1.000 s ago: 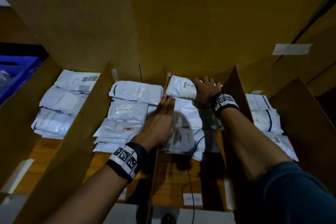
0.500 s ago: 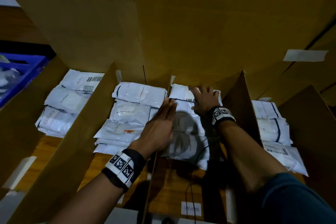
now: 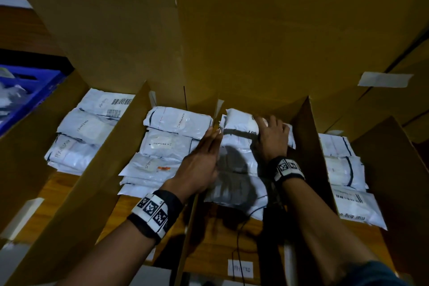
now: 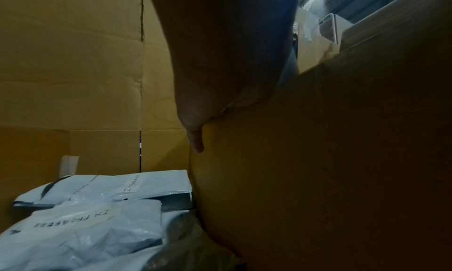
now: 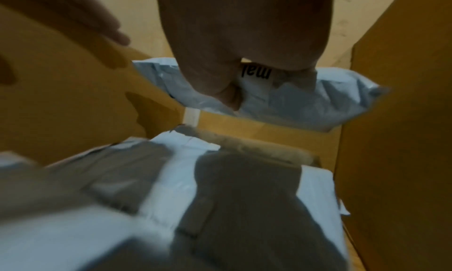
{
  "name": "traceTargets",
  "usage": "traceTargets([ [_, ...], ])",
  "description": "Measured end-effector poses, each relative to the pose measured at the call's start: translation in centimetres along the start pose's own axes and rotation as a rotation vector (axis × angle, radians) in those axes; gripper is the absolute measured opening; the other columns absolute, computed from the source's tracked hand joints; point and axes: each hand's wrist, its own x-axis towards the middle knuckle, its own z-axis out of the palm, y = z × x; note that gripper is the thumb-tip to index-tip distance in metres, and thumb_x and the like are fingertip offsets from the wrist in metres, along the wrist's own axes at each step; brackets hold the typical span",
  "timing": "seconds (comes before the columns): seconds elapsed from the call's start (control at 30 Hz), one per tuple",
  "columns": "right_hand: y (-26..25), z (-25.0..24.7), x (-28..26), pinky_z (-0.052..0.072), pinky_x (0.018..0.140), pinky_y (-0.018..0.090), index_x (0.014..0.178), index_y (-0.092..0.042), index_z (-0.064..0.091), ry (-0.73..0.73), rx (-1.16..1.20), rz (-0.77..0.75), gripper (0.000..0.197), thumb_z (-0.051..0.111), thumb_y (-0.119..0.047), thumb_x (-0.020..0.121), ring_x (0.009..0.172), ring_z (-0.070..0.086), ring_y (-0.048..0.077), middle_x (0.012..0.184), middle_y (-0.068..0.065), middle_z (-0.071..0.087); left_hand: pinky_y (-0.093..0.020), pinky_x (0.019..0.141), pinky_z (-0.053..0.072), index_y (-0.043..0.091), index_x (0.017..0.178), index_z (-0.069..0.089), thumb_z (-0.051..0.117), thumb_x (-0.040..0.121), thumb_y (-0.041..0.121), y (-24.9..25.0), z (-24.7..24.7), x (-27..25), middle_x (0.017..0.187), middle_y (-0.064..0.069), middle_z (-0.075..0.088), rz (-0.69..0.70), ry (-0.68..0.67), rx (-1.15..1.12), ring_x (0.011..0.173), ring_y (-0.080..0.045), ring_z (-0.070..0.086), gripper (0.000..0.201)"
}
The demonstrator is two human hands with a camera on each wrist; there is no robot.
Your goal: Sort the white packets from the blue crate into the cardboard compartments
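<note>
Cardboard compartments hold stacks of white packets. My right hand (image 3: 271, 137) reaches to the back of the third compartment and grips a white packet (image 3: 239, 121). In the right wrist view the thumb and fingers of my right hand (image 5: 244, 33) pinch this packet (image 5: 293, 97), which hangs above the stack (image 5: 183, 178). My left hand (image 3: 202, 160) lies flat with straight fingers against the cardboard divider (image 3: 188, 227) between the second and third compartments. The left wrist view shows the left hand (image 4: 220, 62) pressed to that divider (image 4: 318, 159). The blue crate (image 3: 27, 90) is at the far left.
Packets marked "IN PROGRESS" (image 4: 97, 207) fill the second compartment. More packets lie in the first compartment (image 3: 81, 132) and the fourth (image 3: 346, 176). A tall cardboard back wall (image 3: 232, 30) closes the far side. A thin black cable (image 3: 239, 239) runs over the wooden floor near me.
My right hand has closed round the packet at the back and raised it off the stack. The left hand has stayed against the divider.
</note>
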Motion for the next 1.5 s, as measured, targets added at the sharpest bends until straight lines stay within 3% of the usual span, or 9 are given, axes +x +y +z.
traceTargets([
  [0.23, -0.9, 2.1, -0.4, 0.033, 0.11, 0.059, 0.161, -0.039, 0.03, -0.235, -0.179, -0.093, 0.099, 0.079, -0.027, 0.076, 0.132, 0.046, 0.037, 0.147, 0.011, 0.05, -0.037, 0.125, 0.034, 0.016, 0.169, 0.007, 0.065, 0.096, 0.017, -0.1, 0.2, 0.1, 0.178, 0.001, -0.003, 0.009, 0.0, 0.045, 0.16, -0.007, -0.015, 0.093],
  [0.37, -0.6, 2.5, 1.5, 0.034, 0.109, 0.059, 0.162, -0.037, 0.026, -0.336, -0.205, -0.109, 0.094, 0.075, -0.032, 0.082, 0.133, 0.046, 0.037, 0.145, 0.008, 0.049, -0.034, 0.124, 0.031, 0.013, 0.169, 0.007, 0.057, 0.096, 0.011, 0.6, -0.5, -0.1, 0.178, -0.002, -0.003, 0.009, -0.019, 0.031, 0.163, -0.013, -0.01, 0.089],
  [0.67, -1.0, 3.0, 3.5, 0.041, 0.104, 0.057, 0.153, -0.023, 0.034, -0.341, -0.266, 0.015, 0.092, 0.082, -0.039, 0.077, 0.125, 0.049, 0.04, 0.136, 0.013, 0.049, -0.039, 0.119, 0.039, 0.014, 0.17, 0.005, 0.061, 0.093, 0.011, 0.5, -0.8, -0.1, 0.178, -0.002, -0.004, 0.003, -0.051, 0.02, 0.163, -0.015, -0.01, 0.095],
  [0.87, -1.3, 3.7, 3.7, 0.046, 0.1, 0.06, 0.153, -0.021, 0.03, -0.32, -0.23, 0.094, 0.083, 0.077, -0.033, 0.086, 0.12, 0.052, 0.044, 0.138, 0.016, 0.046, -0.034, 0.126, 0.025, 0.013, 0.169, 0.005, 0.059, 0.095, 0.009, 0.5, -0.9, -0.1, 0.178, -0.003, -0.003, 0.014, -0.048, 0.012, 0.162, -0.014, -0.014, 0.092],
  [1.03, -0.8, 4.4, 3.6, 0.028, 0.11, 0.081, 0.159, -0.04, 0.008, -0.47, -0.071, 0.052, 0.091, 0.071, -0.038, 0.093, 0.146, 0.025, 0.06, 0.158, 0.016, 0.019, -0.032, 0.127, 0.022, 0.015, 0.169, 0.004, 0.055, 0.097, 0.009, 0.5, -0.8, -0.1, 0.178, -0.002, -0.006, 0.005, -0.051, 0.012, 0.159, -0.01, -0.018, 0.088],
  [1.13, -0.2, 4.6, 3.7, 0.018, 0.113, 0.084, 0.159, -0.044, 0.006, -0.51, 0.029, 0.033, 0.082, 0.056, -0.053, 0.094, 0.152, 0.01, 0.061, 0.165, 0.012, 0.012, -0.032, 0.126, 0.024, 0.015, 0.169, 0.003, 0.055, 0.096, 0.008, 0.6, -0.8, 0.0, 0.177, -0.001, -0.007, 0.004, -0.063, 0.026, 0.154, -0.006, -0.023, 0.09],
  [1.27, 0.2, 4.4, 4.0, 0.014, 0.111, 0.085, 0.162, -0.044, -0.004, -0.572, -0.009, -0.021, 0.107, 0.06, -0.079, 0.084, 0.154, 0.0, 0.058, 0.169, 0.012, 0.0, -0.031, 0.124, 0.027, 0.015, 0.169, 0.005, 0.058, 0.095, 0.01, 0.7, -0.8, -0.1, 0.178, -0.001, -0.005, -0.002, -0.062, 0.035, 0.154, -0.005, -0.022, 0.092],
  [1.37, 0.1, 4.4, 4.2, 0.019, 0.109, 0.086, 0.163, -0.04, -0.003, -0.57, -0.067, -0.06, 0.117, 0.07, -0.077, 0.08, 0.153, 0.005, 0.059, 0.167, 0.013, 0.001, -0.03, 0.126, 0.024, 0.015, 0.169, 0.005, 0.058, 0.095, 0.009, 0.7, -0.8, -0.1, 0.177, 0.0, -0.005, -0.002, -0.061, 0.031, 0.153, -0.005, -0.023, 0.092],
  [1.5, -0.3, 4.3, 4.0, 0.029, 0.111, 0.078, 0.165, -0.028, 0.009, -0.446, -0.147, -0.137, 0.096, 0.064, -0.06, 0.093, 0.149, 0.023, 0.052, 0.165, 0.017, 0.016, -0.028, 0.125, 0.022, 0.016, 0.17, 0.003, 0.061, 0.095, 0.013, 0.4, -0.9, 0.0, 0.178, 0.001, -0.006, -0.008, -0.069, 0.045, 0.153, -0.004, -0.025, 0.095],
])
